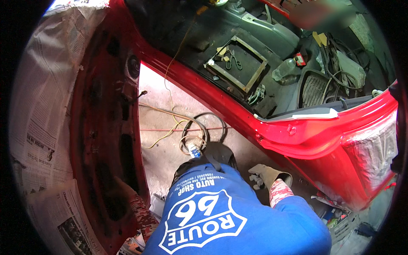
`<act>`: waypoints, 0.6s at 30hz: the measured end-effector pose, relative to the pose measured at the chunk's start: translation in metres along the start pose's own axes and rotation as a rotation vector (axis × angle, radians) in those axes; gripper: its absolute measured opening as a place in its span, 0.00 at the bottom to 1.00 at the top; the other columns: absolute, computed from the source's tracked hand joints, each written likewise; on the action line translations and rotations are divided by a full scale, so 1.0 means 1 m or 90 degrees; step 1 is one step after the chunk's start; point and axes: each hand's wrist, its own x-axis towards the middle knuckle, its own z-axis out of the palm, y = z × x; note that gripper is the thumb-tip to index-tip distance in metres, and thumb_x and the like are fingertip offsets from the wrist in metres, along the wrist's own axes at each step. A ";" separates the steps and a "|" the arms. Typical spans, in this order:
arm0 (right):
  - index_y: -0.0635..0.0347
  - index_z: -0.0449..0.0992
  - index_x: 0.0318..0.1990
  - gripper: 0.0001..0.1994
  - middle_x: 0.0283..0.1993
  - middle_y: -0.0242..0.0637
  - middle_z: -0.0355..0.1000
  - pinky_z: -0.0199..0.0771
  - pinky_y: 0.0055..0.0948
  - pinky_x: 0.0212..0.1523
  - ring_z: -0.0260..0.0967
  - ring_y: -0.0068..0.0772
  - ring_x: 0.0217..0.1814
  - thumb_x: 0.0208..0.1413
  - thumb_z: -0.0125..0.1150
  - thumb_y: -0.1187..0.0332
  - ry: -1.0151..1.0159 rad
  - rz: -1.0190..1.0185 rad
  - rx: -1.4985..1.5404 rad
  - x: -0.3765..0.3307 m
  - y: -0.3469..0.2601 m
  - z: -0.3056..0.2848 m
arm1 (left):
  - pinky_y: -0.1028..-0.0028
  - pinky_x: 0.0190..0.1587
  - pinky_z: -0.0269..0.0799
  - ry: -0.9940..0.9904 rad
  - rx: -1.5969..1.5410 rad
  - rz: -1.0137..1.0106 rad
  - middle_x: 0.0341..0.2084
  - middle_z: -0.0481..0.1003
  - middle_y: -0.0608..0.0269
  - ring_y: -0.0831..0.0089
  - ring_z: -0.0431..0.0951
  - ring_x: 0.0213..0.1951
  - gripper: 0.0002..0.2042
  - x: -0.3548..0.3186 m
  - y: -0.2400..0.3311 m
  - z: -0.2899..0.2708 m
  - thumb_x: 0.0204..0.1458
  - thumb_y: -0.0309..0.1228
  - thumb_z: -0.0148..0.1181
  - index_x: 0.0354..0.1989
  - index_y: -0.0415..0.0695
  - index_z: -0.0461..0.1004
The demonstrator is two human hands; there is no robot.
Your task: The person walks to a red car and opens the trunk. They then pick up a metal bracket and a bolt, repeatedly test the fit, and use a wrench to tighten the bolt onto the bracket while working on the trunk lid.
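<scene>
blue shirt [208,212], left hand [122,187] by door [97,140], gloved right hand [267,175], hands' openness and hold unclear, pale floor [157,170]

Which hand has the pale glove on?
The right hand wears the pale glove; the left hand, by the open car door, looks bare.

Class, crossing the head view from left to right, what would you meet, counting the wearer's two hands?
Newspaper, left hand, black hose, gloved right hand, ribbed black piece, silvery covering.
</scene>
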 end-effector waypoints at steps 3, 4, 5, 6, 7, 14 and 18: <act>0.57 0.85 0.44 0.11 0.43 0.47 0.82 0.83 0.40 0.45 0.83 0.45 0.42 0.60 0.63 0.63 -0.009 0.014 0.015 -0.004 -0.006 0.012 | 0.56 0.72 0.59 0.037 0.064 0.048 0.68 0.59 0.36 0.47 0.67 0.66 0.47 -0.004 0.008 0.000 0.56 0.37 0.67 0.74 0.34 0.40; 0.57 0.85 0.44 0.11 0.43 0.47 0.82 0.83 0.41 0.45 0.83 0.45 0.42 0.60 0.63 0.63 -0.009 0.013 0.015 -0.002 -0.010 0.013 | 0.55 0.72 0.59 0.048 0.078 0.061 0.68 0.59 0.35 0.47 0.67 0.66 0.48 -0.005 0.011 0.001 0.56 0.37 0.68 0.74 0.34 0.38; 0.57 0.85 0.44 0.11 0.43 0.47 0.82 0.83 0.41 0.45 0.83 0.45 0.42 0.60 0.63 0.63 -0.008 0.010 0.016 0.000 -0.015 0.014 | 0.55 0.72 0.58 0.058 0.093 0.073 0.68 0.58 0.33 0.46 0.67 0.66 0.49 -0.007 0.014 0.001 0.55 0.36 0.68 0.74 0.34 0.37; 0.57 0.85 0.44 0.11 0.43 0.47 0.82 0.83 0.41 0.45 0.83 0.45 0.42 0.60 0.63 0.63 -0.008 0.008 0.011 0.004 -0.021 0.012 | 0.55 0.72 0.58 0.065 0.107 0.084 0.68 0.58 0.32 0.45 0.67 0.66 0.50 -0.008 0.017 0.002 0.55 0.36 0.69 0.75 0.34 0.36; 0.57 0.85 0.44 0.11 0.43 0.47 0.82 0.83 0.41 0.45 0.83 0.45 0.42 0.60 0.63 0.63 -0.005 0.002 0.009 0.009 -0.028 0.009 | 0.54 0.72 0.58 0.071 0.115 0.092 0.68 0.58 0.31 0.45 0.67 0.66 0.51 -0.009 0.020 0.004 0.55 0.35 0.69 0.75 0.34 0.34; 0.56 0.85 0.45 0.12 0.43 0.46 0.82 0.83 0.42 0.46 0.83 0.45 0.43 0.61 0.62 0.62 0.018 -0.030 -0.025 0.056 -0.079 -0.043 | 0.52 0.72 0.58 0.098 0.189 0.126 0.67 0.56 0.24 0.40 0.66 0.67 0.59 -0.014 0.037 0.008 0.52 0.31 0.72 0.77 0.35 0.25; 0.56 0.85 0.45 0.12 0.44 0.46 0.82 0.83 0.42 0.46 0.83 0.45 0.43 0.61 0.62 0.62 0.017 -0.036 -0.051 0.076 -0.101 -0.071 | 0.54 0.71 0.60 0.120 0.228 0.123 0.66 0.58 0.27 0.42 0.68 0.65 0.53 -0.017 0.042 0.008 0.55 0.33 0.70 0.76 0.34 0.30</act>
